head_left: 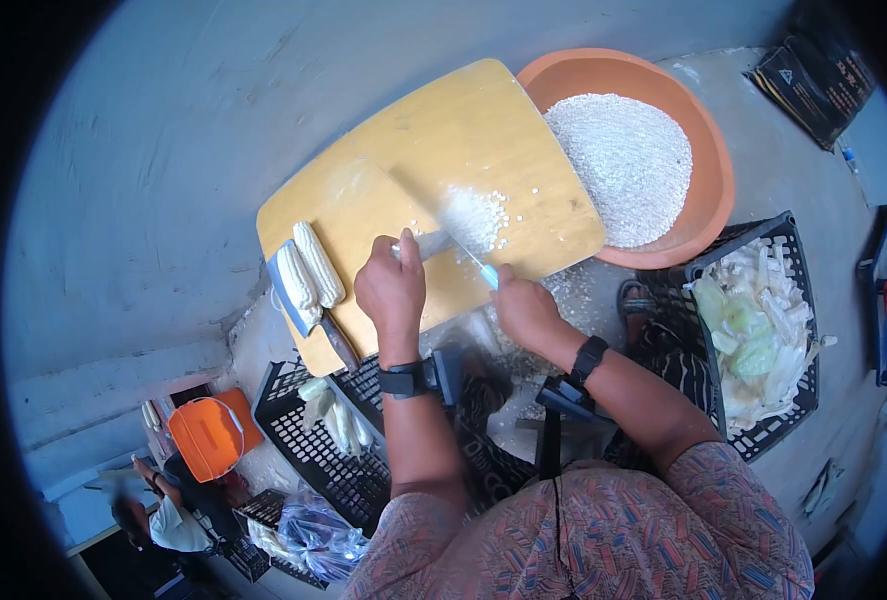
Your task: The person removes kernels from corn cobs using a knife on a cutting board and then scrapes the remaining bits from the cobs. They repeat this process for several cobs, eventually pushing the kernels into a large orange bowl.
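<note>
On the yellow cutting board (384,140), my right hand (529,310) is closed around the light blue handle of a knife (489,275), its blade pointing away to the upper left. My left hand (392,285) grips a corn cob (432,243), mostly covered by the fingers and the blade and partly blurred. A heap of cut white kernels (474,217) lies just beyond the blade. Two whole white ears of corn (309,270) rest at the board's left end, one over the blade of a cleaver (339,342) with a dark handle.
An orange-brown basin (716,190) of white kernels adjoins the board. Black crates hold husks (759,340) at right and unpeeled corn (339,420) at left. An orange bucket (204,440) stands farther left, near another person (179,515). Scraps litter the floor.
</note>
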The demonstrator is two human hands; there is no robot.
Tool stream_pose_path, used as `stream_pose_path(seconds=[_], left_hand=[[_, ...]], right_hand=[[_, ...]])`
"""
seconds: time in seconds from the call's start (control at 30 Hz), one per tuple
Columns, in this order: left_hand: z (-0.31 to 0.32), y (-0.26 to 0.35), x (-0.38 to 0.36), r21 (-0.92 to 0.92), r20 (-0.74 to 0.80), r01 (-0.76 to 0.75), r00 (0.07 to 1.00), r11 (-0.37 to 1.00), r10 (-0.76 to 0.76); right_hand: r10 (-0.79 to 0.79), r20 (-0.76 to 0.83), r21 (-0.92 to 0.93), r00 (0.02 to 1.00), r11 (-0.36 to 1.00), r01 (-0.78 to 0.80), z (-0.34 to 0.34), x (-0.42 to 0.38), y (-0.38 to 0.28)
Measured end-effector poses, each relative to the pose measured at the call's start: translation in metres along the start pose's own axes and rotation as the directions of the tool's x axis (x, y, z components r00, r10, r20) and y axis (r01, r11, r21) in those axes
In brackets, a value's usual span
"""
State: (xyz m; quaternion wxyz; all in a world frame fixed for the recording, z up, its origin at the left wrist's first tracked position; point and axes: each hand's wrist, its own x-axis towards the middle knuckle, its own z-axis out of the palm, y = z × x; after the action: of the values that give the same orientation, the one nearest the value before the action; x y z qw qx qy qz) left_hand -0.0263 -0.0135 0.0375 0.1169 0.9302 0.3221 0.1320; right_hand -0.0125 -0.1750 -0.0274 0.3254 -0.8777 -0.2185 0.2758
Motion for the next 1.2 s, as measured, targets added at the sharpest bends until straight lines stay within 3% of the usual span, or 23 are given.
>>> stream_pose_path(seconds=[0.3, 0.5, 0.6, 0.67, 0.8, 0.87, 0.97, 1.0, 1.1, 1.17, 1.2], left_hand=[[0.002, 0.011, -0.013, 0.096, -0.126, -0.243, 0.959, 0.965, 0.254], [0.000, 0.002, -0.010, 0.117, -0.147, -0.185, 0.968, 0.976, 0.202], [-0.002, -0.005, -0.006, 0.116, -0.156, -0.119, 0.978, 0.986, 0.136], [-0.005, -0.012, -0.002, 0.051, -0.122, -0.031, 0.992, 0.998, 0.037], [-0.009, -0.026, 0.006, 0.054, -0.158, -0.041, 0.986, 0.998, 0.049], [-0.020, -0.033, 0.013, -0.378, -0.161, 0.081, 0.975, 0.922, -0.152], [-0.018, -0.049, 0.018, -0.373, -0.115, 0.163, 0.969, 0.913, -0.220], [-0.015, -0.047, 0.019, -0.372, -0.132, 0.112, 0.976, 0.921, -0.172], [-0.010, -0.040, 0.017, -0.599, 0.071, 0.238, 0.967, 0.765, -0.246], [-0.009, -0.028, 0.015, -0.684, 0.115, 0.201, 0.979, 0.701, -0.169], [-0.008, -0.021, 0.013, -0.698, 0.122, 0.191, 0.981, 0.690, -0.149]], right_hand=[[0.063, -0.060, 0.167, 0.996, 0.985, -0.052, 0.001, -0.002, 0.000], [-0.023, -0.078, 0.289, 0.997, 0.956, 0.044, 0.015, 0.007, 0.012], [-0.006, -0.052, 0.259, 0.999, 0.966, 0.019, 0.010, 0.000, 0.010], [-0.106, -0.090, 0.099, 0.990, 0.988, 0.115, 0.012, -0.001, 0.015], [-0.075, -0.053, 0.053, 0.996, 0.996, 0.077, 0.002, 0.000, 0.006], [0.041, -0.107, 0.174, 0.993, 0.985, -0.022, 0.002, 0.004, 0.008], [0.006, -0.139, 0.183, 0.990, 0.983, 0.020, 0.000, 0.004, 0.010], [-0.007, -0.131, 0.174, 0.991, 0.984, 0.030, 0.003, 0.006, 0.013], [-0.103, -0.230, 0.200, 0.968, 0.968, 0.151, 0.006, 0.012, 0.012], [0.119, 0.016, 0.662, 0.993, 0.743, -0.100, -0.023, 0.012, -0.007], [0.112, 0.021, 0.657, 0.993, 0.747, -0.099, -0.030, 0.013, -0.011]])
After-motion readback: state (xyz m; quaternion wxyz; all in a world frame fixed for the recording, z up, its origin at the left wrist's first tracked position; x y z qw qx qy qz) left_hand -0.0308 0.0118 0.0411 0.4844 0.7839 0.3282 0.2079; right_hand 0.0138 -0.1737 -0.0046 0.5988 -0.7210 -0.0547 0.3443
